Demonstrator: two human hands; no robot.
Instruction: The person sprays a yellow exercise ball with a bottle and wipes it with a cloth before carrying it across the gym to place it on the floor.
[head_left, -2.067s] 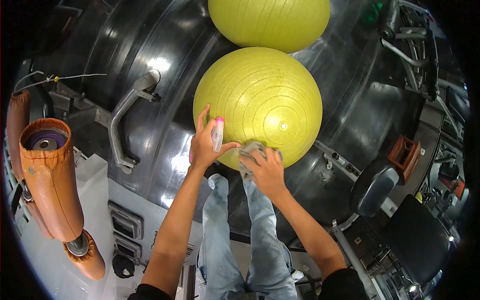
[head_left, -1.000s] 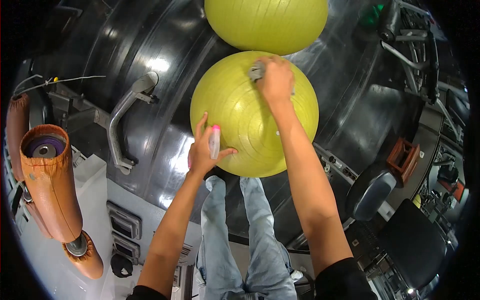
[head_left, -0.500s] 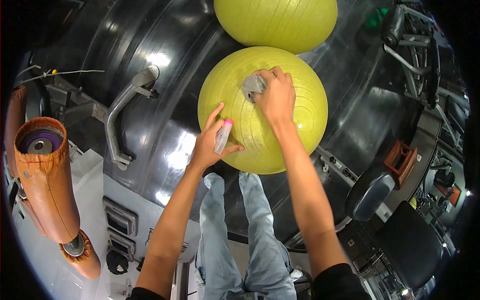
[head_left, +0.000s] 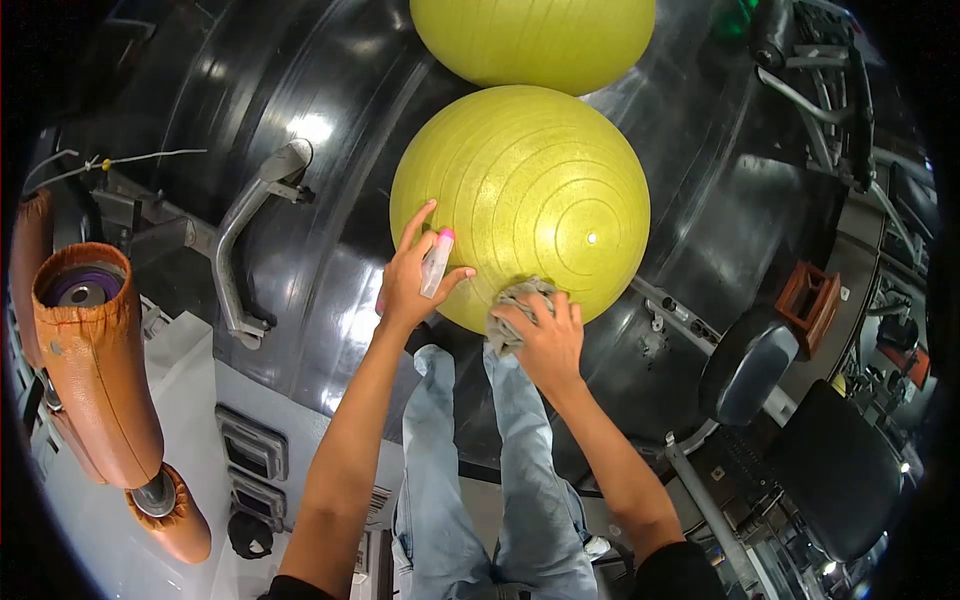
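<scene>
A large yellow-green exercise ball (head_left: 510, 180) stands on the black floor in front of my legs. My right hand (head_left: 552, 345) presses a crumpled grey cloth (head_left: 508, 318) against the ball's near lower edge. At the ball's left side, my left hand (head_left: 410, 280) holds a small translucent bottle with a pink end (head_left: 434, 266), tucked among its fingers. The index finger and thumb of that hand are stretched out against the ball. Part of the bottle is hidden by the hand.
A second yellow-green ball (head_left: 530, 40) lies just behind the first. On the left are a curved metal bar (head_left: 232, 240) and a brown prosthetic leg (head_left: 100, 370). A black padded seat (head_left: 750, 365), a wooden stand (head_left: 808, 302) and gym machines are on the right.
My right hand has moved the cloth from the upper part of the ball down to its near edge. The left hand stays at the left side with the bottle.
</scene>
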